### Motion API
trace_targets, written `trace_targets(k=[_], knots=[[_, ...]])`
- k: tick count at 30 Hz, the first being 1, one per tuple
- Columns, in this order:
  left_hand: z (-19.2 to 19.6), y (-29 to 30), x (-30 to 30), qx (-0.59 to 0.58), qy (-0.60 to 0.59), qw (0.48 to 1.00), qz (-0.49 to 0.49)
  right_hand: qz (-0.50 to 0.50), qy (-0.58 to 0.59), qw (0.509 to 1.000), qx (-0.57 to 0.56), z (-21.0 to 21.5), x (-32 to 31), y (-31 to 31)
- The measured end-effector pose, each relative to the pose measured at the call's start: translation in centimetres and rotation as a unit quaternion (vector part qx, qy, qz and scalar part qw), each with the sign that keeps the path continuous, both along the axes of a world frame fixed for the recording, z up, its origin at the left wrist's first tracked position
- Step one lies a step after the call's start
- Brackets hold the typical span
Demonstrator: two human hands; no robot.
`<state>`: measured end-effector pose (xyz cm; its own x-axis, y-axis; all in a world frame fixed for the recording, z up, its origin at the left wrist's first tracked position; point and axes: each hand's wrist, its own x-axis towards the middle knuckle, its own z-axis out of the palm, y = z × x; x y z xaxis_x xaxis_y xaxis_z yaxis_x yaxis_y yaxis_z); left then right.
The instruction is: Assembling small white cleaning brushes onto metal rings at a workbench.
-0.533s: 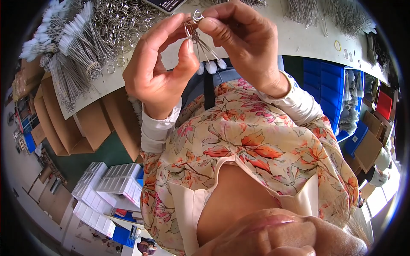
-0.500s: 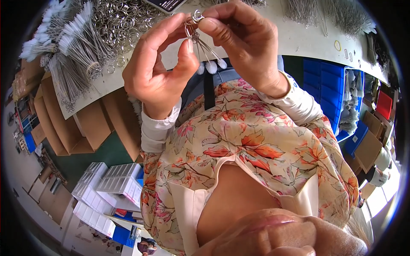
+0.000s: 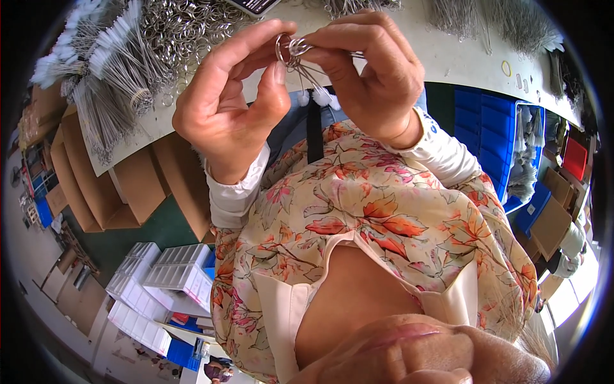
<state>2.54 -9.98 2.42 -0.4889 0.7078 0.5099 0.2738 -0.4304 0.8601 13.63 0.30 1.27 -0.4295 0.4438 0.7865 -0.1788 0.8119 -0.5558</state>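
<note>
Metal ring (image 3: pixel 286 46) with thin wire pins hanging from it sits pinched between your left hand (image 3: pixel 224 109) and right hand (image 3: pixel 374 70), above the table edge (image 3: pixel 448 61). It looks light, stiff and slippery; grip the ring's rim firmly, fingertips closed, not the dangling white-tipped pins (image 3: pixel 316 96).

Bright even daylight flooding scene, glare blowing out lower right corner. Fisheye bending bench (image 3: pixel 448 57) edge, black vignette ringing frame. Face at bottom blurring out of focus; soft shadow lying under bench edge.
</note>
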Motion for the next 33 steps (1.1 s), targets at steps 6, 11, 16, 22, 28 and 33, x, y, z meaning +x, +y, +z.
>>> trace_targets(k=[6,11,16,22,28,33], knots=[[-0.2,-0.1,0.4,0.010,0.017,1.000,0.013,-0.004,0.079,0.997,-0.022,-0.7,-0.9,0.1],[0.0,-0.3,0.3,-0.001,0.027,1.000,0.015,0.002,0.063,0.993,0.101,-1.2,-0.7,0.9],[-0.6,-0.1,0.2,0.055,0.001,0.998,0.003,0.010,0.021,0.994,0.109,0.4,-0.4,0.2],[-0.6,-0.1,0.2,0.082,-0.041,0.996,0.014,0.076,-0.046,0.996,0.019,1.2,0.4,0.0],[-0.6,-0.1,-0.4,0.036,0.140,0.987,0.072,0.289,-0.095,0.798,-0.521,1.8,1.0,0.2],[-0.7,0.1,-0.7,0.027,0.198,0.975,0.099,0.321,-0.110,0.790,-0.511,1.9,0.8,1.0]])
